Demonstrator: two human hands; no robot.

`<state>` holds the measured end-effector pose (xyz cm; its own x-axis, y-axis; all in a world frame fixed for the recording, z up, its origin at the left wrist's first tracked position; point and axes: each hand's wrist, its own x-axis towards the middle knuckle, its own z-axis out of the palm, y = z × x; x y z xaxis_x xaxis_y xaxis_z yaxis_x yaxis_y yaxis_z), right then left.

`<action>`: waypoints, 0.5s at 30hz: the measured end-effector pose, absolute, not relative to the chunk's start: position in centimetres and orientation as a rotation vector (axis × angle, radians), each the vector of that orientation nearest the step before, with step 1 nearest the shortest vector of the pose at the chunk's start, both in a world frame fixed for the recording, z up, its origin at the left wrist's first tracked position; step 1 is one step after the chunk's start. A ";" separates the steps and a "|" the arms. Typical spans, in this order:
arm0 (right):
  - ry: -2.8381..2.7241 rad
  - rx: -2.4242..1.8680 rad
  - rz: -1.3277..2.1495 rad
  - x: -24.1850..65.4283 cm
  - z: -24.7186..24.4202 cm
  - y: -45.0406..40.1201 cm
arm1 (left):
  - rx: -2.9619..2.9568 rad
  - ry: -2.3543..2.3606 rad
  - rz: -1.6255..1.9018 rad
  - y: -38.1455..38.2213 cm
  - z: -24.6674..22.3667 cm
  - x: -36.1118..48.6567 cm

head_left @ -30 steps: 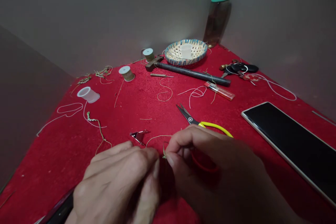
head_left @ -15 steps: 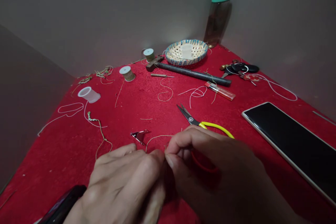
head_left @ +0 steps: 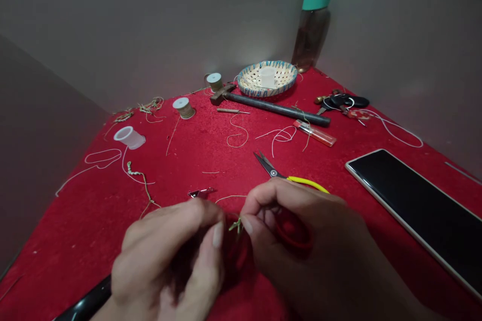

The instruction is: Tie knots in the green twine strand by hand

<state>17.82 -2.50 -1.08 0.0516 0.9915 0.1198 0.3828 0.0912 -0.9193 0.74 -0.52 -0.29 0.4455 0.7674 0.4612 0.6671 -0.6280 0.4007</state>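
Observation:
My right hand (head_left: 297, 230) pinches a small piece of green knotted cord (head_left: 236, 225) between thumb and index finger. Its short ends stick out to the left. Close beside it, my left hand (head_left: 169, 251) is closed, with thumb and index tips together; anything between them is hidden. A thin pale thread (head_left: 229, 197) runs on the cloth behind the fingertips. Past my right hand lie scissors with yellow handles (head_left: 274, 174), blades open and partly covered by the hand. A small metal clip (head_left: 201, 193) sits just beyond my left hand.
On the red cloth (head_left: 86, 235) lie a hammer (head_left: 274, 107), thread spools (head_left: 184, 108), a white plastic spool (head_left: 130, 137), an awl (head_left: 232, 111) and a lighter (head_left: 316, 134). A woven basket (head_left: 267, 91), a bottle (head_left: 312, 35) and keys (head_left: 344, 100) are farther back; a phone (head_left: 417, 215) lies right.
My left hand has drawn back left from my right and turned, so its thumb shows. The green knotted cord is now visible at my right fingertips. The view has tilted slightly up.

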 end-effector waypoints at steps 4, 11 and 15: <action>-1.491 -1.442 0.864 17.8 -1.3 -2.4 | 2.383 1.221 0.793 -0.6 -0.4 0.4; -1.525 -1.453 0.855 18.1 -1.5 -2.3 | 2.231 1.265 0.838 -0.3 -0.8 0.5; -1.525 -1.483 0.825 18.1 -1.8 -2.2 | 1.844 1.248 0.907 0.0 -0.8 0.4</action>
<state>18.06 -2.24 -1.75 0.0460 0.9919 0.1187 0.4436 0.0862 -0.8921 0.37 0.02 -0.84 0.2836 0.9465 0.1542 0.4391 -0.2711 0.8566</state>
